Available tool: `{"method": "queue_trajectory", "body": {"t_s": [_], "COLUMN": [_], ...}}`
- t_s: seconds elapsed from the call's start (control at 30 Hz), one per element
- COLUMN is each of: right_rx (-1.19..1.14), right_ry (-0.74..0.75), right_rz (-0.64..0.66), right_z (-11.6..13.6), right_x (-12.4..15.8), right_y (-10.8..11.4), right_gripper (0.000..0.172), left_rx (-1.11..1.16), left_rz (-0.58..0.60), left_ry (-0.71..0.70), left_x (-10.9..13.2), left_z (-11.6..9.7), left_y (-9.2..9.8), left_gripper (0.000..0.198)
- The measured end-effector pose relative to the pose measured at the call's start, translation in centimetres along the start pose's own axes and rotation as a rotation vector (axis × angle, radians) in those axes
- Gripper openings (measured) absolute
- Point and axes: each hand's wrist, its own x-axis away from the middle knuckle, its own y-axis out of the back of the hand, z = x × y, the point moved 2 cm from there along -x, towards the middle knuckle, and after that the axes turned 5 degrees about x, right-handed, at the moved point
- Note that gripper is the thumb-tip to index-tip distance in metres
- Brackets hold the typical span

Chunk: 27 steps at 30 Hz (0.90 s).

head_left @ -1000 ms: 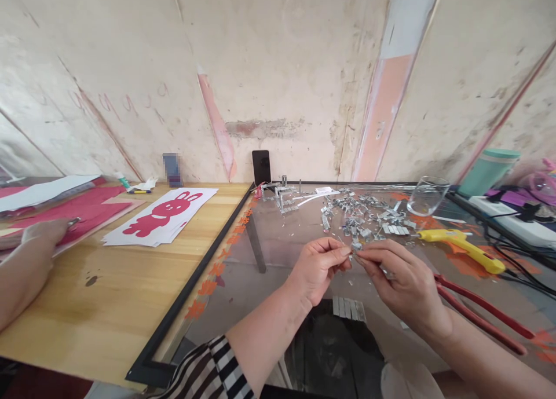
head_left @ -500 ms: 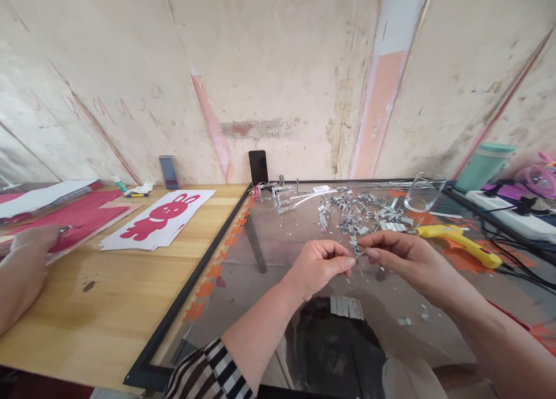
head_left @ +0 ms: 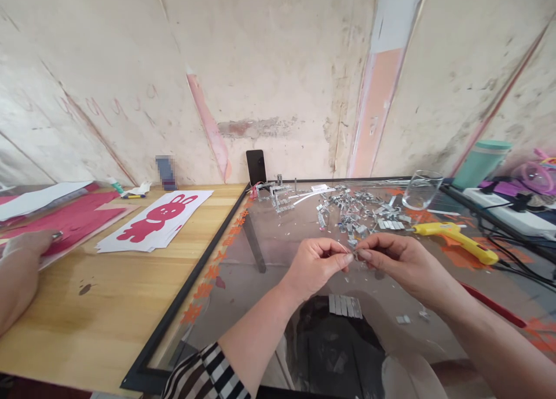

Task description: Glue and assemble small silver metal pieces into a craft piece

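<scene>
Over the glass tabletop (head_left: 269,306), my left hand (head_left: 317,266) and my right hand (head_left: 397,267) meet fingertip to fingertip. Both are closed in a pinch on a tiny thin piece (head_left: 353,252), pale or silvery, mostly covered by the fingers. Its exact kind is too small to make out. Nearer my body, a row of flat silvery strips (head_left: 345,306) lies side by side on the glass. Just beyond my fingers is a scattered heap of small silvery pieces (head_left: 354,211), and a few more bits (head_left: 403,319) lie to the right.
A yellow glue gun (head_left: 456,240), a drinking glass (head_left: 421,190) and a white power strip (head_left: 499,211) with cables are on the right. A phone (head_left: 256,167) leans on the wall. Left, rabbit-printed paper (head_left: 160,219) lies on a wooden table near another person's hand (head_left: 30,245) over red sheets.
My two hands have come closer, their fingertips now touching around the tiny piece. The other person's hand has shifted slightly left. The whole view has moved a little.
</scene>
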Motion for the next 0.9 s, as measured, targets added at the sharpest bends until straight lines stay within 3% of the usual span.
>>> {"method": "queue_trajectory", "body": {"t_s": [0.9], "right_rx": [-0.316], "right_ry": [-0.180], "right_rz": [-0.198], "right_z": [-0.9], "right_x": [-0.3], "right_y": [-1.8], "right_gripper": [0.030], "left_rx": [-0.049], "left_rz": [-0.124], "left_ry": [-0.033], "left_x": [-0.1], "left_z": [0.4], "left_y": [-0.1], "left_gripper": [0.018]}}
